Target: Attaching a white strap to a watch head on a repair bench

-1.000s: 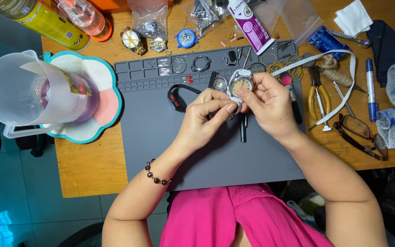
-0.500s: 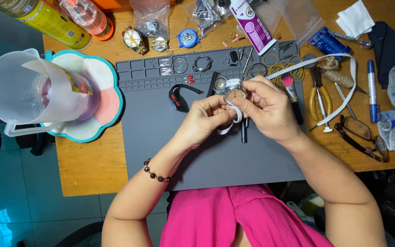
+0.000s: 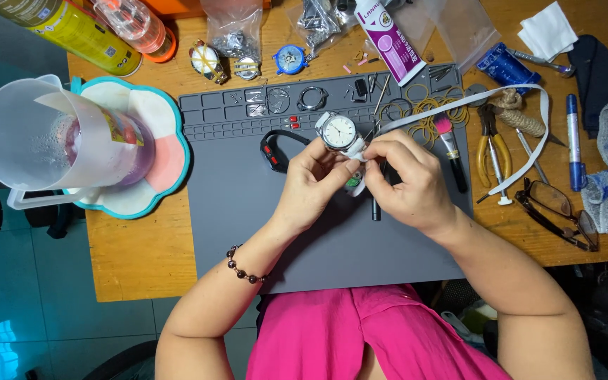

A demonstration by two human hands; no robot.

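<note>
Your two hands meet over the middle of the grey mat (image 3: 248, 204), just below its row of small trays. Between them sits the watch (image 3: 338, 131), face up, white dial, silver case, at the upper tips of your fingers.

Your left hand (image 3: 311, 184) comes in from the lower left with thumb and forefinger pressed together in a pinch on the watch's lower edge, where a short white strap end (image 3: 357, 150) leaves the case. Your right hand (image 3: 408, 181) comes in from the right, its fingers curled and closed in a tight grip on the same strap end, knuckles up. The fingertips of both hands touch or nearly touch there; exactly which finger bears on the strap you cannot tell, because the fingers hide it. A small green thing shows just under the watch between your palms, too hidden to name.

A long white strap (image 3: 473, 98) runs from near your right hand toward the mat's upper right corner and loops down past it onto the table (image 3: 135, 260). A black loop (image 3: 273, 149) lies on the mat just left of your left hand. A black pen-like tool (image 3: 376, 204) lies on the mat, partly under your right hand. Pliers (image 3: 490, 141) rest just beyond the mat's right edge, and glasses (image 3: 554, 211) lie below them. A clear jug (image 3: 43, 144) stands well left of the mat.
</note>
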